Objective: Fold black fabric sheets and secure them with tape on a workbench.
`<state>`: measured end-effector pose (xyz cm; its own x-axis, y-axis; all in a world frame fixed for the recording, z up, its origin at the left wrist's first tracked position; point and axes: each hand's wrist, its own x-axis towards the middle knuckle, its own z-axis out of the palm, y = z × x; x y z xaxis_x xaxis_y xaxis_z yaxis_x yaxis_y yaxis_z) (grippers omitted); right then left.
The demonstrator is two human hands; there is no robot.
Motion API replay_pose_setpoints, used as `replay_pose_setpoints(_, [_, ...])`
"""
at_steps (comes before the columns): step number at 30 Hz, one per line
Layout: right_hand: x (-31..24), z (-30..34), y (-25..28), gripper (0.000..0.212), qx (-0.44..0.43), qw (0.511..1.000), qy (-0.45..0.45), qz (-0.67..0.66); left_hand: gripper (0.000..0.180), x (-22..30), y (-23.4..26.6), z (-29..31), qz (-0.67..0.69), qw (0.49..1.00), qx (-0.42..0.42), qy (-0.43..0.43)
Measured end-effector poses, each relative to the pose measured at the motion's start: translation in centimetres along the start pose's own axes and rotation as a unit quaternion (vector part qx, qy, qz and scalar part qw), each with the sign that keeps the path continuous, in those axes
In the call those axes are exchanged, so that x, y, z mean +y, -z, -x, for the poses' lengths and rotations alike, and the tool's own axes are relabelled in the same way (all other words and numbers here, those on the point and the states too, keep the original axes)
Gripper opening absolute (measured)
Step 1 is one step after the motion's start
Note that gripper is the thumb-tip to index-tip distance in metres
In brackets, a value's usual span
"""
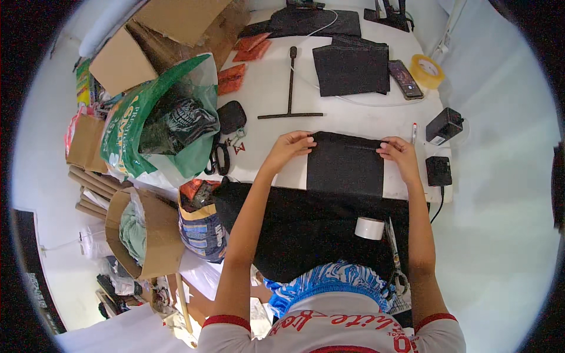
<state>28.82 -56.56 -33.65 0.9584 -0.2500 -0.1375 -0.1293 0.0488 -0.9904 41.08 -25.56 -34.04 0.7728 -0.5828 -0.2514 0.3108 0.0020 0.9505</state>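
A flat, dark rectangular piece of fabric point(345, 167) lies at the near edge of the white table. My left hand point(291, 150) pinches its far left corner between thumb and fingers. At the far right corner, my right hand point(400, 156) pinches the same piece. The far edge between the hands looks slightly folded or raised. A larger black cloth point(294, 229) covers my lap and meets the near end of the piece. On that cloth sit a roll of white tape point(369, 228) and a pair of scissors point(398, 262), both close to my right forearm.
Beyond my hands lie a T-shaped metal rod point(291, 88), stacked dark fabric pieces point(353, 67), a phone point(406, 79) and yellow tape point(426, 71). Black adapters point(444, 126) stand at the right edge. A green-and-white bag point(132, 126) and cardboard boxes point(153, 235) crowd the left.
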Motion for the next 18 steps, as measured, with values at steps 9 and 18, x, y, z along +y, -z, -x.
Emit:
replay_pose_setpoints(9, [0.6,0.2,-0.1,0.017,0.002,1.0,0.022,0.005,0.023,-0.3,1.2,-0.2,-0.044,0.999,-0.009,-0.011])
replay_pose_setpoints(18, [-0.7,1.0,0.2,0.015,-0.013,0.975,0.056,0.213,0.013,0.5,1.4,0.8,-0.165,0.982,-0.05,-0.079])
